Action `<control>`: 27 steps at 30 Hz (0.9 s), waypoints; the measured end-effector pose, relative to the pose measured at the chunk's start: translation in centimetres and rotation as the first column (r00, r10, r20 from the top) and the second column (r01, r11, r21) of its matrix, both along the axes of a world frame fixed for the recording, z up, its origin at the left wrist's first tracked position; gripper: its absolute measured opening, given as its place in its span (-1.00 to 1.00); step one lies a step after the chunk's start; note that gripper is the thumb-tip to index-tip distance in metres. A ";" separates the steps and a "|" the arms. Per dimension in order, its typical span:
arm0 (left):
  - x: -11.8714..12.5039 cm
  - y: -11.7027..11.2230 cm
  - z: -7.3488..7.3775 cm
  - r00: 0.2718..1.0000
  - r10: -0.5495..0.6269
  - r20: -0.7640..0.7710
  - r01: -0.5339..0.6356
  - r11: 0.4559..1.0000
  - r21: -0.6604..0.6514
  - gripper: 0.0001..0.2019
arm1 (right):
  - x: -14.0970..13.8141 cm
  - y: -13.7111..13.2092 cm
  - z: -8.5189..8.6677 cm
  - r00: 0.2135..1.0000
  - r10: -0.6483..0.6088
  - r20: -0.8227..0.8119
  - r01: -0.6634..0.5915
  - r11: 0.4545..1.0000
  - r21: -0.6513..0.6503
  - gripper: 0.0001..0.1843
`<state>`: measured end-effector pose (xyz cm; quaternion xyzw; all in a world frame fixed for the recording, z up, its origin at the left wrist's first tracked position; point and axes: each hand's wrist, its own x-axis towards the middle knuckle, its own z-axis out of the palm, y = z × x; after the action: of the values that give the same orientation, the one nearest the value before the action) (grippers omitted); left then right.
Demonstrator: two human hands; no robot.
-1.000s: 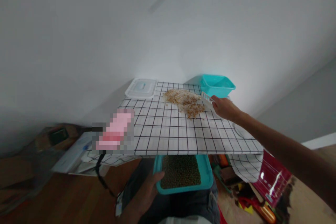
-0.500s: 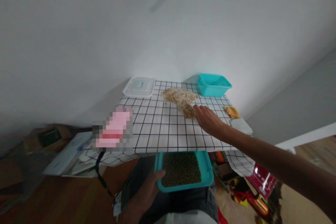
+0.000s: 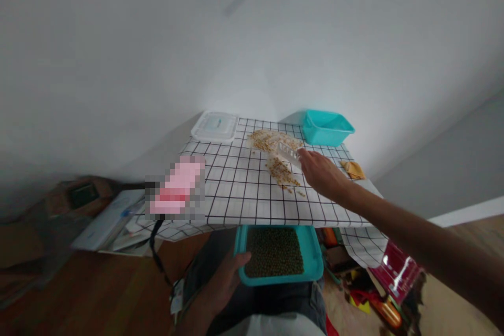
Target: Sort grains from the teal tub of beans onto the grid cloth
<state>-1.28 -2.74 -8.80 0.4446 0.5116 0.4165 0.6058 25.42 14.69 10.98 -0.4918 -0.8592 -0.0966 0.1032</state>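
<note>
Left hand [image 3: 225,282] has its thumb hooked over the left rim of the near turquoise tray [image 3: 316,260], grains [image 3: 263,141] are spread on the far table [image 3: 236,189], white slotted scoop [image 3: 289,154] by them, right hand [image 3: 319,174] curled round its end, turquoise bin [image 3: 326,134] far right.

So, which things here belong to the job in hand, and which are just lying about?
Seemingly part of the job:
white slotted plastic tool, in the right hand
rectangular turquoise plastic tray of round grains, in the left hand
tan grains on the white checked cloth

Probably lying about:
crumpled yellow cloth
shiny magenta bag
deep turquoise plastic box and white plastic lid, perhaps related
</note>
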 end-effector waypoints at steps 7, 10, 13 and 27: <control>-0.3 -1.0 -0.7 0.994 0.039 -0.106 -0.032 0.997 0.065 -0.66 | 3.7 7.1 0.5 0.993 0.110 -0.031 -0.111 0.993 -0.028 -0.63; -0.8 -0.9 -0.6 0.992 -0.019 -0.125 0.023 0.999 0.030 -0.60 | 4.4 8.5 -0.6 0.993 0.109 -0.049 -0.113 0.991 -0.076 -0.61; -0.6 -0.5 0.7 0.999 -0.029 -0.038 0.028 0.999 -0.026 -0.60 | 4.4 8.3 -1.6 0.991 0.122 -0.063 -0.128 0.987 -0.097 -0.61; 1.8 0.8 4.0 0.995 -0.004 0.097 0.022 0.983 -0.181 -0.80 | 3.9 4.0 -1.6 0.954 0.297 -0.040 -0.300 0.947 -0.117 -0.63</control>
<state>0.55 -1.99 -4.80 0.3700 0.5148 0.3851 0.6707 29.34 18.68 9.37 -0.3626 -0.9268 -0.0220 0.0956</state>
